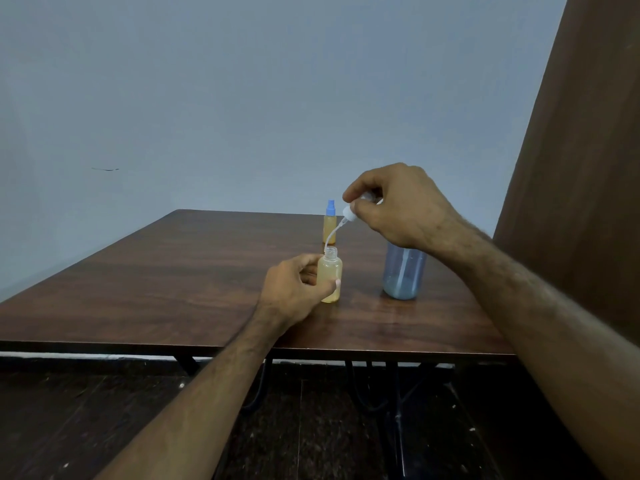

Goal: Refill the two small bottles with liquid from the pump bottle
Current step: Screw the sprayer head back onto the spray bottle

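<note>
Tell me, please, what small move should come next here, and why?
Probably lower the white spray cap straight down: its thin dip tube hangs just above the open neck of the small yellowish plastic bottle, which the left hand steadies; the right hand holds the cap.

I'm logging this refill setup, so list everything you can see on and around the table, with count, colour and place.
Open small bottle: 1, clear with yellowish liquid, no cap, near the table's front, right of middle.
Capped small bottle: 1, yellowish liquid, blue cap, farther back on the table.
Large bottle: 1, translucent blue, right of the open bottle, its top hidden behind the right hand.
White spray cap with tube: 1, white, held above the open bottle, its tube reaching down to the bottle's mouth.
Table: 1, dark brown wood grain, dark legs.
Wall: 1, pale blue-grey, behind the table.
Brown panel: 1, at right.
Left hand: grips the open bottle.
Right hand: pinches the white cap.
</note>
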A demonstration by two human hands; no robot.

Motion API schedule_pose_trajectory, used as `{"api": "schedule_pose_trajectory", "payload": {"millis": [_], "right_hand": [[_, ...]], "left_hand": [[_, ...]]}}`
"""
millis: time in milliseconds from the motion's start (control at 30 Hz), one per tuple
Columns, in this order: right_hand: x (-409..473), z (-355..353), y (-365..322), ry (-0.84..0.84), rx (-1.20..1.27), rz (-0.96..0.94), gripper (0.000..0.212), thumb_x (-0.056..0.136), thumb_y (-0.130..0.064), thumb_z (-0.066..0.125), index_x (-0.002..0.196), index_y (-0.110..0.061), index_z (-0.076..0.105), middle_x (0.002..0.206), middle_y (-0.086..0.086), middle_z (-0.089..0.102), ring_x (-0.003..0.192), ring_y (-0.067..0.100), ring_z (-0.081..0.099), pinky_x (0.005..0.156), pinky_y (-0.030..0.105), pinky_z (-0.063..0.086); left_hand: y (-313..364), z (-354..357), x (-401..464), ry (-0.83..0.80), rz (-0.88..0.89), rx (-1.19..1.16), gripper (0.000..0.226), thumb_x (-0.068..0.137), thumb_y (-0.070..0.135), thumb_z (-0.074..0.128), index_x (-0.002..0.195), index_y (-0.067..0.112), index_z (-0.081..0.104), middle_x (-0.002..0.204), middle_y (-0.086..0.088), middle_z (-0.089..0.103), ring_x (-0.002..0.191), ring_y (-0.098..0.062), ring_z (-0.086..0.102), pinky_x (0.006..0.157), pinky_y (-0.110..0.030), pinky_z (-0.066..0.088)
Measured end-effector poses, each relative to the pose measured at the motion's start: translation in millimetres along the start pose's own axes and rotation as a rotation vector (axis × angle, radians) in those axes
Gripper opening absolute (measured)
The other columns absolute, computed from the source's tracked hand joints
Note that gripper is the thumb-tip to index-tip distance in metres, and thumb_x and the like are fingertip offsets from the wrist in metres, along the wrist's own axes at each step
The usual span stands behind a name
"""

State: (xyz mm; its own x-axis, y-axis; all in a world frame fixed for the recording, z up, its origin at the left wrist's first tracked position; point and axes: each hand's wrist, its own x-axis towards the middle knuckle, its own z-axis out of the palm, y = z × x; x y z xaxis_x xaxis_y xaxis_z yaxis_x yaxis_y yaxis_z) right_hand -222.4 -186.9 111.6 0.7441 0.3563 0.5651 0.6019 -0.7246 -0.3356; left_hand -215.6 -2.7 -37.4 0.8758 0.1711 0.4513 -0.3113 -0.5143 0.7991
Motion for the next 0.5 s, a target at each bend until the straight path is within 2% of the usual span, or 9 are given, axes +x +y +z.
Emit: {"api": "schedule_pose_trajectory", "payload": {"millis": [100, 167, 300, 400, 500], "right_hand": [[2, -5, -3, 0.023, -0.004, -0.009, 0.021, 0.100, -0.017, 0.069, 0.112, -0.027, 0.082, 0.094, -0.013, 0.063, 0.075, -0.003, 0.056, 0.064, 0.009, 0.037], [4, -9, -4, 0.044, -0.002, -0.017, 0.020, 0.099, -0.017, 0.070, 0.110, -0.028, 0.083, 0.094, -0.012, 0.064, 0.077, -0.001, 0.057, 0.064, 0.010, 0.037], [6, -8, -5, 0.029, -0.055, -0.009, 0.021, 0.099, -0.017, 0.070, 0.112, -0.028, 0.082, 0.102, -0.008, 0.066, 0.092, 0.006, 0.057, 0.067, 0.014, 0.040], [6, -3, -4, -0.016, -0.076, 0.008, 0.020, 0.100, -0.018, 0.070, 0.114, -0.026, 0.082, 0.116, -0.003, 0.076, 0.095, 0.008, 0.058, 0.080, 0.024, 0.045], [8, 3, -5, -0.045, -0.104, 0.009, 0.022, 0.099, -0.016, 0.068, 0.114, -0.025, 0.082, 0.122, -0.001, 0.077, 0.096, 0.009, 0.059, 0.083, 0.026, 0.045]], "left_hand": [[1, 0, -1, -0.001, -0.001, -0.006, 0.046, 0.077, 0.034, 0.085, 0.121, 0.028, 0.071, 0.095, 0.016, 0.074, 0.084, 0.002, 0.070, 0.080, -0.020, 0.059], [1, 0, 0, 0.000, 0.002, -0.012, 0.046, 0.077, 0.033, 0.085, 0.121, 0.027, 0.071, 0.096, 0.015, 0.074, 0.086, 0.000, 0.070, 0.082, -0.024, 0.060], [-1, 0, -1, -0.001, 0.007, -0.017, 0.046, 0.078, 0.033, 0.085, 0.121, 0.027, 0.071, 0.097, 0.016, 0.075, 0.085, 0.001, 0.070, 0.078, -0.018, 0.059], [0, 0, -1, -0.008, 0.009, -0.003, 0.048, 0.078, 0.035, 0.084, 0.123, 0.027, 0.070, 0.098, 0.015, 0.075, 0.086, 0.001, 0.070, 0.079, -0.019, 0.059], [0, 0, -1, -0.005, 0.012, 0.004, 0.049, 0.078, 0.035, 0.084, 0.124, 0.025, 0.070, 0.097, 0.016, 0.074, 0.086, 0.001, 0.070, 0.078, -0.017, 0.058]]}}
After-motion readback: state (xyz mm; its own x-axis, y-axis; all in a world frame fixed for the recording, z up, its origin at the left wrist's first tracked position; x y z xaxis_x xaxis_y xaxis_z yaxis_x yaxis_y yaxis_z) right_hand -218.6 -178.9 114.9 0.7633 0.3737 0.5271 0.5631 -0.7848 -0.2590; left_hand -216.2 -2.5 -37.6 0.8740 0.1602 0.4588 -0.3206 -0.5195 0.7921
